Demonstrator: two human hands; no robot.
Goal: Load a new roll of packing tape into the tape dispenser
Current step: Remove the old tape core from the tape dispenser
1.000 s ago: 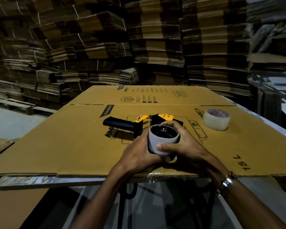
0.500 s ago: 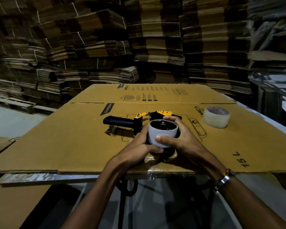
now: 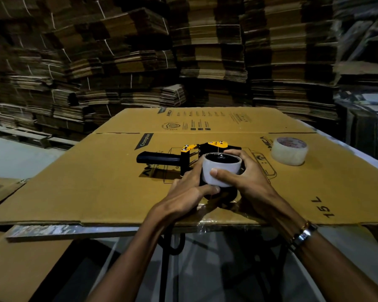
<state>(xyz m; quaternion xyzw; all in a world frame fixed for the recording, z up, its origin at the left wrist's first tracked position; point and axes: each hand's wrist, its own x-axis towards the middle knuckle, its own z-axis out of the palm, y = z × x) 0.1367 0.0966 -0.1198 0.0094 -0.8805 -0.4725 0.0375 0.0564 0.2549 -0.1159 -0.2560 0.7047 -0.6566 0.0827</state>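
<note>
Nothing has moved: both hands' fingers [image 3: 224,172] still encircle the roll [image 3: 220,171].

place: packaging warehouse | evidence: bundled flat carton stacks [image 3: 205,57] wall-high; flattened carton [image 3: 96,182] covering table

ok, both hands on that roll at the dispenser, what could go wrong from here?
1. The roll may seat crooked: the dispenser lies loose on the cardboard sheet and could slide.
2. The right hand wraps the roll's far side, near the yellow-plated front end, where fingers could get nicked.
3. The left hand hides the lower seat.
</note>
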